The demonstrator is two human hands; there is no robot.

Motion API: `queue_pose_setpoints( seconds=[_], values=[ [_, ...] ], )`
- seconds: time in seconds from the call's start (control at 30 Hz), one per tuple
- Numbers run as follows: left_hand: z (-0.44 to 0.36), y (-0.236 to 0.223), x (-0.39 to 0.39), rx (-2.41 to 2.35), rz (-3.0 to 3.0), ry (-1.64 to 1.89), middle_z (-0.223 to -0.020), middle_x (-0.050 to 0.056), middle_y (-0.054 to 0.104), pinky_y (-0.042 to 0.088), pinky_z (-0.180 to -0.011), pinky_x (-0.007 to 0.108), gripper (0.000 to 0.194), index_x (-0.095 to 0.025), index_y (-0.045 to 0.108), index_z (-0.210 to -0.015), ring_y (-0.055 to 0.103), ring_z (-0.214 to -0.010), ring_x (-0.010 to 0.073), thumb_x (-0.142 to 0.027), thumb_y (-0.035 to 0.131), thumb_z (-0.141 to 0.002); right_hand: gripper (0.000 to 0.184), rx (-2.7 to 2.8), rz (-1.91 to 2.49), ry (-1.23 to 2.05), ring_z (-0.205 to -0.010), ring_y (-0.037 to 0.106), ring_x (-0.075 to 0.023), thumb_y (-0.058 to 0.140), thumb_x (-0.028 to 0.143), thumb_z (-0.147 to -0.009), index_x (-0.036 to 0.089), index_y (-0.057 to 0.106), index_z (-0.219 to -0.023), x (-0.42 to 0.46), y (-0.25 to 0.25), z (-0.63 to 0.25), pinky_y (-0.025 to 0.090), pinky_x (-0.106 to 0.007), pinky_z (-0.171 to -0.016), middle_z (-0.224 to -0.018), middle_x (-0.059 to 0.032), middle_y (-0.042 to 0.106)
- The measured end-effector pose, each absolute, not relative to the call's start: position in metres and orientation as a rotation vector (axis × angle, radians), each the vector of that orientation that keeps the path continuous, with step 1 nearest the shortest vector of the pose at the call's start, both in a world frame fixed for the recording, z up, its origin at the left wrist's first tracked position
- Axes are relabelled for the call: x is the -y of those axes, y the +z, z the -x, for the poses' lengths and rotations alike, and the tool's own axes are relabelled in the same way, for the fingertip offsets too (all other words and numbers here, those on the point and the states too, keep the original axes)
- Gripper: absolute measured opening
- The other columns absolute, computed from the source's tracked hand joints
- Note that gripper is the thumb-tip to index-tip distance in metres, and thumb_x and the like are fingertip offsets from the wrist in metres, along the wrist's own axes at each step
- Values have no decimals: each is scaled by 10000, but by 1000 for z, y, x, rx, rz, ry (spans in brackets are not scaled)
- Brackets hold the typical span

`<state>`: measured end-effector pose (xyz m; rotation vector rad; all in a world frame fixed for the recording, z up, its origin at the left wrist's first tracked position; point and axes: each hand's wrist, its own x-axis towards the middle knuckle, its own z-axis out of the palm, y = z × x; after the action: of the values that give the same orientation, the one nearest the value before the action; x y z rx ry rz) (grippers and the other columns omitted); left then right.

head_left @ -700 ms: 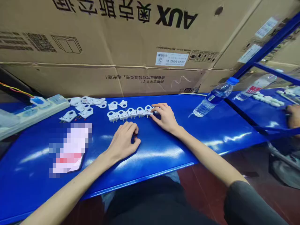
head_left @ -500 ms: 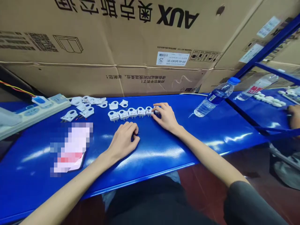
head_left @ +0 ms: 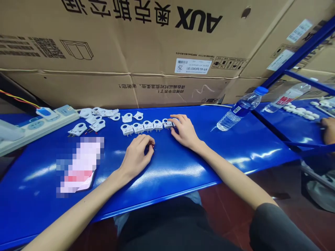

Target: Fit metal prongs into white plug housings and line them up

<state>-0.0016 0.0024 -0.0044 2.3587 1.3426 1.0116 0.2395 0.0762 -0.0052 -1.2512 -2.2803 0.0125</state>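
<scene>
Several white two-pin plugs with ring-shaped tops [head_left: 127, 129] stand in a row on the blue table, pins toward me. At the row's right end, my right hand [head_left: 185, 133] has its fingers and thumb closed around a white plug [head_left: 167, 124], partly covered by the fingertips. Just in front of the row, my left hand [head_left: 138, 153] rests with curled fingers and thumb close together. A tiny reddish bit shows at its fingertips; what it is I cannot make out. Behind the row lie two more white pieces [head_left: 127, 118].
To the left is a loose pile of white plugs [head_left: 96, 118], beside a power strip [head_left: 36, 125]. A blurred-out phone [head_left: 83, 160] lies nearer me. A water bottle [head_left: 239, 109] leans at right by a blue metal frame [head_left: 285, 69]. Cardboard boxes [head_left: 146, 45] wall the back.
My right fingers have shifted slightly, and the plug by them now sits a little tilted. My left thumb has drawn in a little, and a reddish bit now shows at its fingertips.
</scene>
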Motion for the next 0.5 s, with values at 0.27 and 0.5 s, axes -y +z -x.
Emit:
queue_pose_setpoints(
  seconds=[0.27,0.5],
  values=[
    [2,-2,-3,-1329,-2284,1165,-926,20,676,516,-815,302,130,-203,617,-969,650,-861,161,-150,499,-982,399,2506,1099,-66,-1466,424,-347,574,280,-1015,208,597,-1407,-65,-8,-225,273,-640,-1264,-1562,-139,518],
    [3,1,-3,-1312,-2264,1243,-921,17,693,528,-821,287,122,-199,643,-948,665,-842,148,-137,539,-965,164,2471,1012,26,-1412,499,-326,626,274,-973,223,660,-1125,-61,-4,-225,280,-645,-1261,-1408,-115,646]
  ],
)
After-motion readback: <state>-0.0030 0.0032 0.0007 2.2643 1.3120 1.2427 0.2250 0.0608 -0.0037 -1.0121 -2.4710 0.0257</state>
